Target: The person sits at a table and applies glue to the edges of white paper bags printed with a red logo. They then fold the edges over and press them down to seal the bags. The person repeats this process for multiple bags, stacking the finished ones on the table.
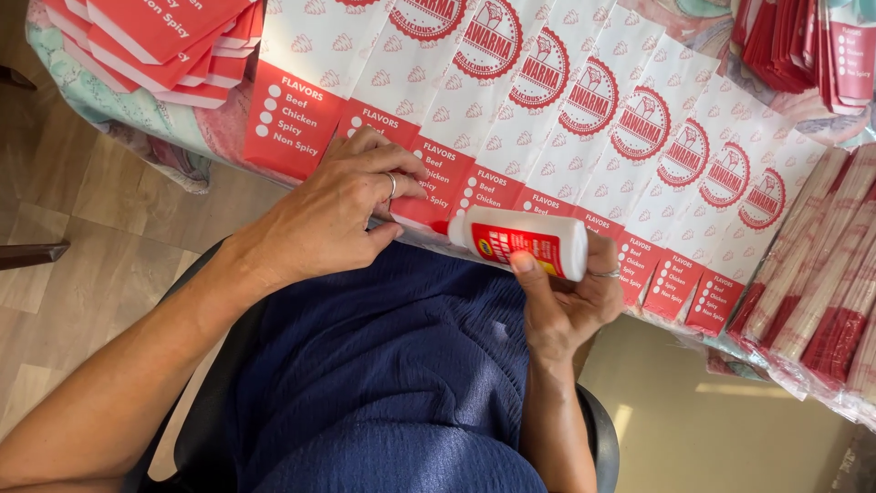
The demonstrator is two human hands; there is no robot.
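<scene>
Holding a white glue bottle (529,242) sideways, the right hand (570,306) has its grip wrapped round it, nozzle at the near edge of the fanned paper sleeves (584,128). Left hand (333,215) presses flat on those sleeves at the desk (137,114) edge, gripping nothing. Finished-looking sleeve stacks (164,36) lie far left; the overlapped row looks unglued yet.

Stack of red folded sleeves (169,41), bundled red-and-white packs (821,292), black chair (205,429), wooden floor (82,237)
</scene>
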